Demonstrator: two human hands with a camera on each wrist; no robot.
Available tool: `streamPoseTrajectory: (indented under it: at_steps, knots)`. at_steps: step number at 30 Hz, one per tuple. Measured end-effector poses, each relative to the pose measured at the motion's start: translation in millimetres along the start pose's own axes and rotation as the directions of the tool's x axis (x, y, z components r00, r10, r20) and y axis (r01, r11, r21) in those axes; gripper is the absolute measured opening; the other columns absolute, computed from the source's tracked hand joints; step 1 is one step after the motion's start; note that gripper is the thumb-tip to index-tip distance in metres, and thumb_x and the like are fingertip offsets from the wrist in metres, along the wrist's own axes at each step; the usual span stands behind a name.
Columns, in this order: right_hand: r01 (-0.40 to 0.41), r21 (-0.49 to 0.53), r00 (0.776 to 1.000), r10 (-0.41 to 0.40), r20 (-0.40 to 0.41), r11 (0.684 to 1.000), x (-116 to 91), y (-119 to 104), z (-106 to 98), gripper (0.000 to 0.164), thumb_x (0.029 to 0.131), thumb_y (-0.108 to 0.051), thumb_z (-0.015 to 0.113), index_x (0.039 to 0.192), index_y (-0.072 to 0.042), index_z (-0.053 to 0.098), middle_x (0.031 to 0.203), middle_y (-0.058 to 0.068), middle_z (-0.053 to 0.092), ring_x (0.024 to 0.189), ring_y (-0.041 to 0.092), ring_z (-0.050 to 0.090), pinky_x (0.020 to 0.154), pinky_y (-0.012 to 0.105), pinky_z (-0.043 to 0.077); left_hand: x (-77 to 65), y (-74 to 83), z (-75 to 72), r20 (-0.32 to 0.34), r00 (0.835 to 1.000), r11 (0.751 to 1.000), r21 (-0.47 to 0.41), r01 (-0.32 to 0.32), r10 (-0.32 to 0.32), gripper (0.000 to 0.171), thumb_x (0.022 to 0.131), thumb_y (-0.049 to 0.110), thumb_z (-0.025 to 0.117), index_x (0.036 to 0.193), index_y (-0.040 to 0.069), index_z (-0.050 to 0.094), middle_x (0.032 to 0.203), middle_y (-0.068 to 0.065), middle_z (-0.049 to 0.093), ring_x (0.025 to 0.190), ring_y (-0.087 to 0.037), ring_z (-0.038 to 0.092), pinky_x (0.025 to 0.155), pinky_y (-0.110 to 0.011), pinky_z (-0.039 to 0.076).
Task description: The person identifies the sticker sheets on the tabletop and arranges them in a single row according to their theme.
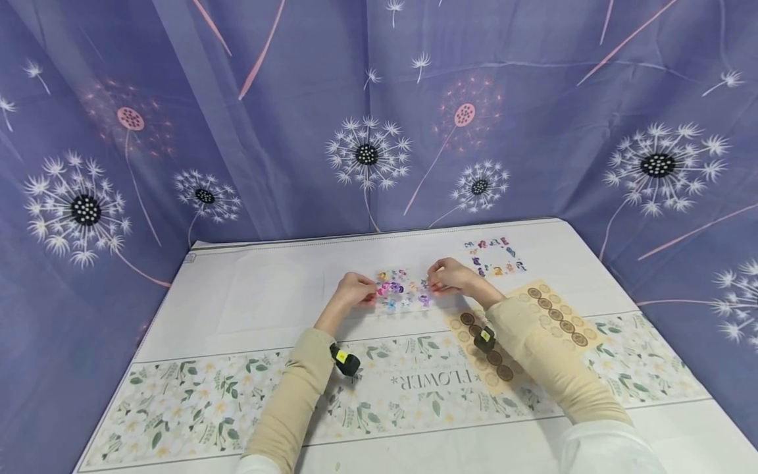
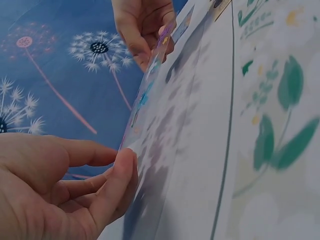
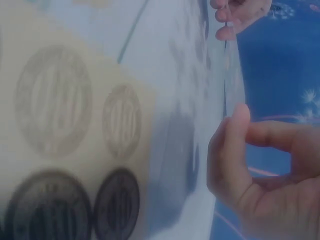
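Observation:
A clear sticker sheet (image 1: 395, 288) printed with small colourful cartoon figures is stretched between both hands, raised over the white tablecloth. My left hand (image 1: 355, 289) pinches its left edge between thumb and fingers; the left wrist view shows the sheet (image 2: 145, 95) nearly edge-on, its shadow on the cloth. On the opposite edge, my right hand (image 1: 450, 276) pinches the sheet between thumb and forefinger. In the right wrist view the sheet (image 3: 235, 75) runs from that pinch up to the other hand.
Another sheet of colourful stickers (image 1: 497, 270) lies at the back right. Beige sheets with brown round seal stickers (image 1: 562, 316) lie under and beside the right forearm. The tablecloth (image 1: 249, 395) has a flowered band. Behind the table hangs a purple dandelion curtain (image 1: 284, 131).

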State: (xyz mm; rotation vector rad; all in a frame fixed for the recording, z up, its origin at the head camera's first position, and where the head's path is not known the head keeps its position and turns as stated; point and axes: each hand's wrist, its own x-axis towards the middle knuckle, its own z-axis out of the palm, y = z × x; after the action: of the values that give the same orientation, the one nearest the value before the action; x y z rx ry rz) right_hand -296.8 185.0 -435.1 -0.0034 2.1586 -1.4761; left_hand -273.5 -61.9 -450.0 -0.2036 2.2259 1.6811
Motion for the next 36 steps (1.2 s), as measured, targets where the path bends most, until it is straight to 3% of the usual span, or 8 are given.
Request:
streamPoseTrajectory:
  at_steps: [10,22,36]
  knots:
    - [0.005,-0.002,1.000,-0.005,0.022,1.000,-1.2,-10.3,15.7,0.046,0.088,0.003,0.053,0.130,0.013,0.039,0.087,0.009,0.059,0.070,0.012,0.061,0.070,0.024,0.062,-2.0,-2.3,-19.0,0.013,1.000,0.998,0.052,0.025,-0.025,0.025,0.090,0.001,0.059,0.113,-0.009,0.063,0.077,-0.006,0.063,0.060,-0.009,0.059,0.059,-0.018,0.058]
    - [0.023,0.010,0.996,-0.024,0.085,1.000,-6.3,-21.4,34.1,0.047,0.090,-0.001,0.045,0.134,0.012,0.036,0.096,0.011,0.058,0.074,0.012,0.062,0.087,0.037,0.060,-9.1,-5.5,-46.6,0.123,0.992,0.997,0.072,-0.002,-0.007,0.031,0.093,0.001,0.054,0.119,-0.016,0.054,0.080,-0.008,0.062,0.063,-0.010,0.060,0.065,-0.020,0.060]
    - [0.059,0.055,0.981,-0.068,0.184,0.997,-5.8,-24.5,57.4,0.050,0.095,-0.008,0.044,0.141,0.010,0.031,0.097,0.008,0.056,0.080,0.013,0.060,0.095,0.040,0.057,-8.7,-24.7,-80.0,0.243,0.969,0.998,-0.052,-0.030,0.041,0.036,0.099,0.009,0.050,0.124,-0.017,0.048,0.080,-0.003,0.062,0.067,-0.009,0.063,0.065,-0.019,0.059]
